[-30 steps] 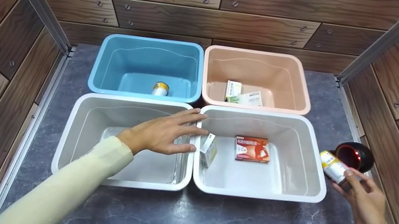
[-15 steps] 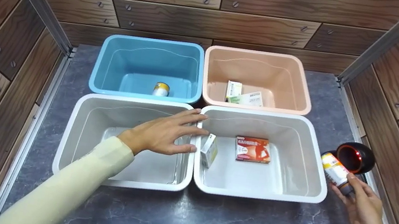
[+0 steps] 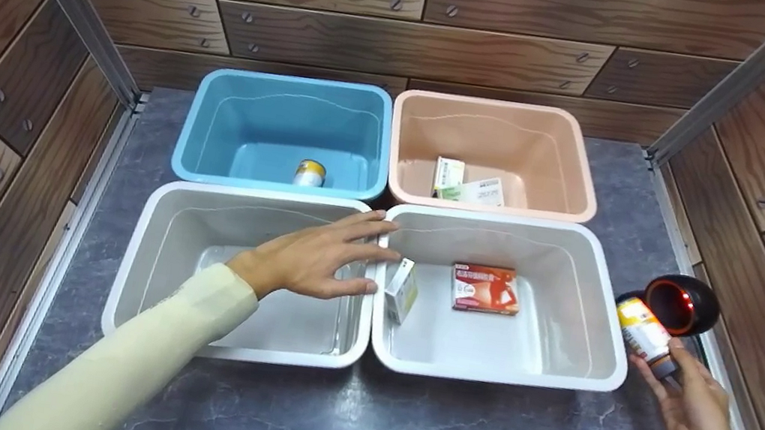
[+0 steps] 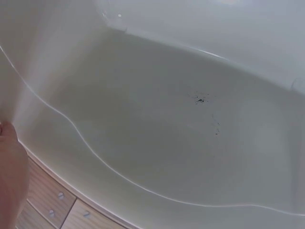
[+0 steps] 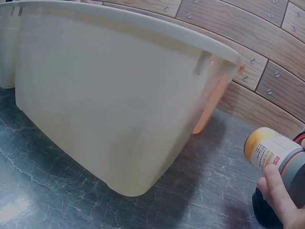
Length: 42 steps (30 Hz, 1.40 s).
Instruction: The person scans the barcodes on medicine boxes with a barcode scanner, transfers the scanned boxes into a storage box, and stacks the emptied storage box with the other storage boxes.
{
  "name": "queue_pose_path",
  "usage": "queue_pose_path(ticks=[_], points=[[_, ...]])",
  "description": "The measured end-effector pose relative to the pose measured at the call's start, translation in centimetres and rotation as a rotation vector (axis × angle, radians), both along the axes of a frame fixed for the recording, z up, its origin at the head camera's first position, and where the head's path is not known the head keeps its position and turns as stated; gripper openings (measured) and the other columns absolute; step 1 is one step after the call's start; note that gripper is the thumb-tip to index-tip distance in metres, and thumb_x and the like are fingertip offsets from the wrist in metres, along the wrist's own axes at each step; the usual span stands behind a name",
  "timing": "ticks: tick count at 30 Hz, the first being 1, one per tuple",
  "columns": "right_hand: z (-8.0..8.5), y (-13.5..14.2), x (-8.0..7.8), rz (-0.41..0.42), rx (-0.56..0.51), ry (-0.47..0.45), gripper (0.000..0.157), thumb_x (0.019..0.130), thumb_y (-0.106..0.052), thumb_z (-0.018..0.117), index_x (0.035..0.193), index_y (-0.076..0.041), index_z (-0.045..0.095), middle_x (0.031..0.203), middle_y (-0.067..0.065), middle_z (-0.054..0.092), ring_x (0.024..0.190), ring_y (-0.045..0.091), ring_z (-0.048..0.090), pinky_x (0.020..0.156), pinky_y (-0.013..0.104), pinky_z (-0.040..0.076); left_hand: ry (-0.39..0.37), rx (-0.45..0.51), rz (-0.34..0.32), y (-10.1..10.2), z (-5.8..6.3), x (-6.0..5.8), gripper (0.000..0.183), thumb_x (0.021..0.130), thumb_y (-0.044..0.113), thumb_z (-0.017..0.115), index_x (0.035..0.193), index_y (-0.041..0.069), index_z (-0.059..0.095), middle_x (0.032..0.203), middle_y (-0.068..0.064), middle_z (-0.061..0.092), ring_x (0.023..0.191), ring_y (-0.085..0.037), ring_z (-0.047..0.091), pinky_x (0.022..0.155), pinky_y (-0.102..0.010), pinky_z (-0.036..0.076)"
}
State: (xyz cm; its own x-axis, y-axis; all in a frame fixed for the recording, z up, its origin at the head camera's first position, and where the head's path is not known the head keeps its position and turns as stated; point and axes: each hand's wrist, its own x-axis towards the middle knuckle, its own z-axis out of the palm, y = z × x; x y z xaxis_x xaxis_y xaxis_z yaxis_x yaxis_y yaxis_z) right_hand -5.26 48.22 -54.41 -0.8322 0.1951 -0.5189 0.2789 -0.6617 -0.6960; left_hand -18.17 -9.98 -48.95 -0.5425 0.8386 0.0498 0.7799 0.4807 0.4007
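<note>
My right hand (image 3: 699, 406) holds a pill bottle (image 3: 641, 333) with a yellow-and-white label and a grey cap, tilted beside the right grey-white bin (image 3: 495, 377). Just behind the bottle stands a rounded black device (image 3: 706, 307) with a red light glowing in its opening, apparently a scanner. In the right wrist view, fingers (image 5: 276, 193) lie along the bottle (image 5: 271, 148). My left hand (image 3: 316, 254) rests with its fingers spread over the adjoining rims of the two grey-white bins. Beneath its wrist is the left grey-white bin (image 3: 240, 355).
Inside the right grey-white bin are a red box (image 3: 485, 289) and a white carton (image 3: 402, 292) leaning on its wall. Behind, a blue bin (image 3: 292, 110) contains a yellow-and-white bottle (image 3: 310, 174); a peach bin (image 3: 496, 137) contains white cartons (image 3: 481, 192). Wood-patterned walls surround the bins.
The bottle in my right hand has turned a little, showing more of its orange-and-white label, and has shifted slightly. My left hand stays on the rims.
</note>
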Motion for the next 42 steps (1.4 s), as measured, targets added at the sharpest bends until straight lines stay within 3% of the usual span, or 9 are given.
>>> queue_pose_path(ticks=[13,20,29,35,39,42], points=[[-0.8,0.2,0.2,0.004,-0.03,0.061,0.024,0.111,-0.008,0.059,0.099,-0.005,0.08,0.101,0.009,0.078,0.093,0.025,0.081,0.093,0.034,0.067,0.015,-0.003,0.0,0.1,0.0,0.1,0.059,0.111,0.058,0.052,0.161,0.026,0.055,0.181,-0.002,0.03,0.171,-0.026,0.017,0.135,-0.049,0.031],[-0.3,-0.1,0.5,-0.058,0.035,0.046,0.016,0.108,-0.003,0.064,0.102,-0.01,0.077,0.102,0.004,0.072,0.092,0.023,0.08,0.093,0.034,0.067,0.008,-0.007,0.003,0.1,-0.1,0.1,0.06,0.111,0.059,0.051,0.162,0.028,0.054,0.181,-0.001,0.03,0.171,-0.027,0.016,0.136,-0.051,0.03],[0.3,-1.2,0.3,-0.111,0.119,0.151,0.025,0.102,0.011,0.064,0.111,-0.009,0.077,0.106,0.003,0.062,0.089,0.023,0.08,0.084,0.038,0.069,0.016,0.002,0.007,0.0,-0.2,0.1,0.06,0.111,0.058,0.052,0.162,0.027,0.055,0.181,-0.001,0.03,0.171,-0.027,0.017,0.136,-0.05,0.029],[0.1,-1.9,0.4,-0.127,0.19,0.179,0.035,0.097,0.019,0.065,0.116,-0.009,0.075,0.112,-0.003,0.074,0.095,0.015,0.077,0.08,0.035,0.07,0.016,0.002,0.002,0.0,-0.2,0.1,0.06,0.111,0.059,0.052,0.162,0.027,0.054,0.181,-0.001,0.03,0.171,-0.028,0.017,0.136,-0.051,0.028],[0.3,-2.4,0.2,-0.152,0.313,0.153,0.041,0.094,0.021,0.07,0.12,-0.01,0.076,0.116,-0.004,0.072,0.095,0.011,0.075,0.08,0.027,0.068,0.02,0.006,-0.002,0.0,-0.2,0.0,0.059,0.111,0.056,0.053,0.161,0.026,0.055,0.181,-0.002,0.03,0.171,-0.03,0.019,0.136,-0.051,0.029],[0.5,-2.8,-0.1,-0.16,0.527,0.075,0.047,0.09,0.014,0.079,0.127,-0.015,0.076,0.12,-0.01,0.068,0.098,0.004,0.068,0.079,0.015,0.063,0.025,0.012,-0.007,0.0,-0.2,0.0,0.058,0.111,0.055,0.054,0.161,0.024,0.056,0.18,-0.004,0.031,0.17,-0.032,0.02,0.136,-0.052,0.03]])
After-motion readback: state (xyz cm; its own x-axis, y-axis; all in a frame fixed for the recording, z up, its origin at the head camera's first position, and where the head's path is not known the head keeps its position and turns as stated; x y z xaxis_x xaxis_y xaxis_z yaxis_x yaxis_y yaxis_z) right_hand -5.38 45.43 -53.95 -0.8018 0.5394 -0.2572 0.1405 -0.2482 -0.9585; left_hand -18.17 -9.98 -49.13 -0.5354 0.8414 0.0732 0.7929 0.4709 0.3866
